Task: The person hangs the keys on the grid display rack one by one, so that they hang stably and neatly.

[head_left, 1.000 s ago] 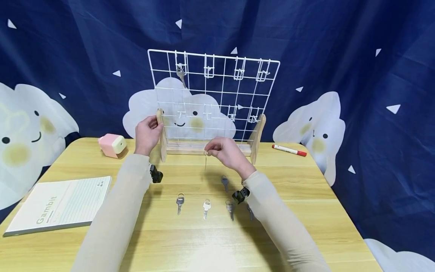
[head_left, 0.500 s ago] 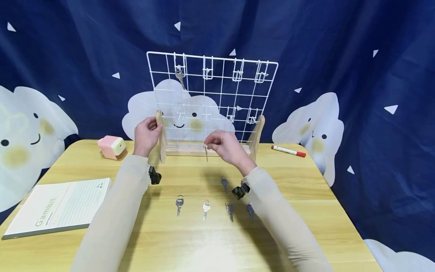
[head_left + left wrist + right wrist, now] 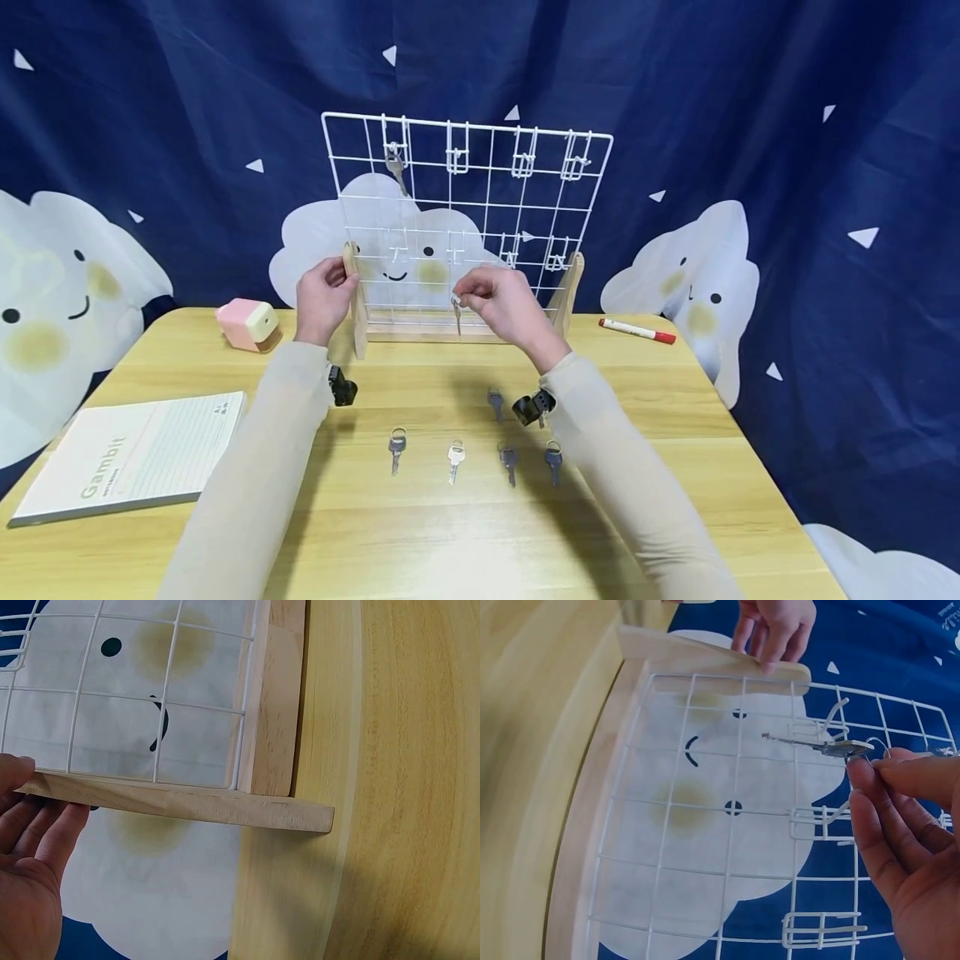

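Note:
A white wire grid rack [image 3: 488, 202] stands on wooden legs at the back of the table, with wire hooks along its top and middle. My left hand [image 3: 324, 302] grips the rack's left wooden leg [image 3: 187, 806] between thumb and fingers. In front of the grid, below the middle hooks, my right hand [image 3: 504, 307] pinches a key [image 3: 457, 318] by its ring [image 3: 879, 745]; the key hangs down. Another key [image 3: 396, 171] hangs from the top left hook. Several keys with rings lie on the table, among them one key [image 3: 456, 461] near the middle.
A notebook [image 3: 135, 454] lies at the left, with a pink and cream pencil sharpener [image 3: 247, 323] behind it. A red-capped marker [image 3: 636, 331] rests at the back right. A dark blue curtain [image 3: 675, 100] hangs behind the wooden table [image 3: 360, 533].
My right hand has risen with the pinched key, from low by the rack's base toward the middle hooks. My left hand stays on the wooden leg.

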`<control>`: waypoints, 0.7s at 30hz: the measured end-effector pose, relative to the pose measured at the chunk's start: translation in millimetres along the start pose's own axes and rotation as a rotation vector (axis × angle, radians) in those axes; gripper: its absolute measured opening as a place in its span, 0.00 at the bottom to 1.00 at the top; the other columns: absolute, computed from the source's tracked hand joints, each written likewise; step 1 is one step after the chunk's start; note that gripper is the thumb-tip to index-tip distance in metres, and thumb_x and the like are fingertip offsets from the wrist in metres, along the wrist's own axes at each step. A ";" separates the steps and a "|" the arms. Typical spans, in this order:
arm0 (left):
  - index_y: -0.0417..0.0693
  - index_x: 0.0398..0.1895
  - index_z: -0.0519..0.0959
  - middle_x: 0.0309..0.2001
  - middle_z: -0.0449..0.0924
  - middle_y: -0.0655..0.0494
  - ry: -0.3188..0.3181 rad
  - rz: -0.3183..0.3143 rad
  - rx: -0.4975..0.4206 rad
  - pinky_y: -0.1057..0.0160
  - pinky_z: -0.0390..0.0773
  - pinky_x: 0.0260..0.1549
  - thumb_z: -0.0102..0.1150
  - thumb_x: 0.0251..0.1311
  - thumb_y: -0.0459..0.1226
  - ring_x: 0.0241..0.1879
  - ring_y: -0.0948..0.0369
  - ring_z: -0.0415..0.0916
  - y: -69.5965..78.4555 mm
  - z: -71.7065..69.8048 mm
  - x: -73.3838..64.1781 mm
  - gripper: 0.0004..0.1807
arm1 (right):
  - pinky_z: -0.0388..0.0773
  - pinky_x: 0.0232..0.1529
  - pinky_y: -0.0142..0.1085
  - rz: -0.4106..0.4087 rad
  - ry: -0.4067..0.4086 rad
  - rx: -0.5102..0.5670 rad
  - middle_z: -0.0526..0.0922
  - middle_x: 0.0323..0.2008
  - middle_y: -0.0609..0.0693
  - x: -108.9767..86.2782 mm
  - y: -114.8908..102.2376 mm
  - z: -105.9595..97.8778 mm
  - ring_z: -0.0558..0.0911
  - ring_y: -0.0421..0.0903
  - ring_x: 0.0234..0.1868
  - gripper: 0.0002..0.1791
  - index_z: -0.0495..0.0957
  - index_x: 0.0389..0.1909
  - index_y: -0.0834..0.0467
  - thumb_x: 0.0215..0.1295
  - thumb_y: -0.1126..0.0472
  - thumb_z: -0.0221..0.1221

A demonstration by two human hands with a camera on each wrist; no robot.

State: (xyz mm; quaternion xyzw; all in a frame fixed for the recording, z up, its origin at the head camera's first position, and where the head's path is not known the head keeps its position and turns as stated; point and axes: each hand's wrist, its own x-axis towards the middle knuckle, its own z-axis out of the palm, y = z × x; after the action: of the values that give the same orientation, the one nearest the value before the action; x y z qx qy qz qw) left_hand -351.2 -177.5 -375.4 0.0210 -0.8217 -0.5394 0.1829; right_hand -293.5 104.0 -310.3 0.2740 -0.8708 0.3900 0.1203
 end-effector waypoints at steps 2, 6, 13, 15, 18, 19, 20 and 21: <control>0.36 0.61 0.75 0.58 0.77 0.39 0.001 0.002 0.000 0.60 0.76 0.57 0.58 0.67 0.31 0.58 0.50 0.74 -1.2 -0.1 0.0 0.20 | 0.81 0.38 0.30 0.005 0.003 -0.004 0.84 0.36 0.48 1.6 -1.7 -1.5 0.82 0.39 0.34 0.05 0.86 0.36 0.61 0.64 0.70 0.62; 0.36 0.62 0.75 0.58 0.77 0.39 -0.002 0.003 0.004 0.60 0.76 0.57 0.58 0.67 0.32 0.59 0.51 0.74 -2.0 -0.3 -0.1 0.21 | 0.81 0.38 0.30 0.013 0.011 -0.008 0.85 0.35 0.49 4.2 -4.6 -4.7 0.82 0.38 0.33 0.05 0.86 0.36 0.61 0.64 0.70 0.63; 0.36 0.62 0.74 0.59 0.76 0.39 -0.002 -0.003 0.003 0.60 0.76 0.57 0.58 0.68 0.32 0.59 0.50 0.74 -0.4 -1.4 -1.2 0.21 | 0.81 0.39 0.31 0.003 0.030 -0.007 0.85 0.36 0.49 7.9 -10.2 -11.1 0.83 0.38 0.33 0.05 0.86 0.37 0.59 0.64 0.70 0.63; 0.36 0.63 0.74 0.59 0.76 0.39 -0.005 -0.007 0.004 0.60 0.76 0.57 0.57 0.68 0.32 0.59 0.50 0.74 -0.2 -1.6 -1.4 0.21 | 0.80 0.38 0.31 0.000 0.035 -0.009 0.84 0.36 0.48 8.7 -10.8 -12.9 0.83 0.38 0.33 0.06 0.87 0.37 0.59 0.65 0.70 0.62; 0.36 0.63 0.74 0.59 0.76 0.38 -0.007 -0.008 -0.001 0.60 0.76 0.57 0.57 0.67 0.32 0.59 0.49 0.74 0.1 -1.6 -1.2 0.21 | 0.80 0.38 0.31 -0.006 0.041 -0.023 0.84 0.37 0.47 10.2 -11.8 -15.2 0.83 0.38 0.34 0.06 0.87 0.37 0.59 0.65 0.70 0.62; 0.36 0.63 0.74 0.59 0.76 0.38 -0.006 -0.007 -0.002 0.60 0.76 0.57 0.58 0.67 0.32 0.59 0.49 0.74 0.1 -1.5 -1.1 0.21 | 0.80 0.38 0.32 -0.007 0.043 -0.024 0.84 0.37 0.46 10.9 -12.3 -15.9 0.83 0.38 0.34 0.06 0.87 0.37 0.59 0.65 0.70 0.62; 0.36 0.63 0.74 0.59 0.76 0.38 -0.005 -0.006 -0.004 0.60 0.76 0.57 0.58 0.67 0.32 0.59 0.50 0.74 0.3 -1.7 -1.1 0.21 | 0.80 0.38 0.31 -0.008 0.044 -0.025 0.84 0.37 0.45 11.7 -12.9 -16.8 0.83 0.37 0.34 0.06 0.87 0.37 0.59 0.65 0.70 0.62; 0.36 0.63 0.74 0.59 0.76 0.38 -0.003 -0.005 -0.006 0.60 0.76 0.57 0.58 0.67 0.32 0.59 0.50 0.74 0.3 -1.6 -0.8 0.21 | 0.80 0.38 0.31 -0.012 0.046 -0.026 0.84 0.37 0.45 12.6 -13.6 -17.7 0.83 0.37 0.34 0.06 0.87 0.37 0.59 0.65 0.70 0.62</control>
State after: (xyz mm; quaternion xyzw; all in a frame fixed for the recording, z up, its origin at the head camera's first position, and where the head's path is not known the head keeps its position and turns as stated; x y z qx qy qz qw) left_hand -349.9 -178.6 -374.8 0.0218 -0.8204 -0.5422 0.1802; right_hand -296.1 104.9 -284.8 0.2684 -0.8712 0.3842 0.1459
